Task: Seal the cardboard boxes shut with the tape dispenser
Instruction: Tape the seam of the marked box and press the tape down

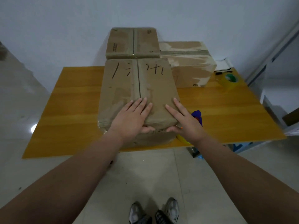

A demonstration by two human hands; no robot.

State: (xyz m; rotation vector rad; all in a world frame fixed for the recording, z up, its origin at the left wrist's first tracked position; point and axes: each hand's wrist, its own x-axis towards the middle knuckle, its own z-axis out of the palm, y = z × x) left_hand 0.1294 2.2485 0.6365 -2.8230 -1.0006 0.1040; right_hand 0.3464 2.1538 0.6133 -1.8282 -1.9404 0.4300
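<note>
**Q:** What stands furthest left?
**A:** A yellow wooden table [64,110]. At its near middle sits the near box [123,88]. The flaps are closed and there are black marker strokes on either side of the dark centre seam.

**Q:** How is the left hand posed?
**A:** The arm is stretched forward. The left hand [131,118] lies palm down on the box top at the near edge, with the fingers straight, close together and pointing away. The thumb drops over the edge onto the front face. The hand presses flat and grasps nothing.

**Q:** And the right hand?
**A:** The right hand [186,120] mirrors it at the near right corner. The fingers are straight and slightly spread, and the thumb is on the front face near the left thumb. It is also flat, with nothing clasped.

**Q:** Where is the tape dispenser?
**A:** The tape dispenser [196,114], blue with orange and yellow parts, is on the table just beside the box's right side. It is mostly hidden behind the right hand, and neither hand holds it.

**Q:** What lies beyond?
**A:** A far box [131,42] sits behind the near one. To its right is a larger box [191,62], and a roll of tape [229,80] lies at the far right.
</note>
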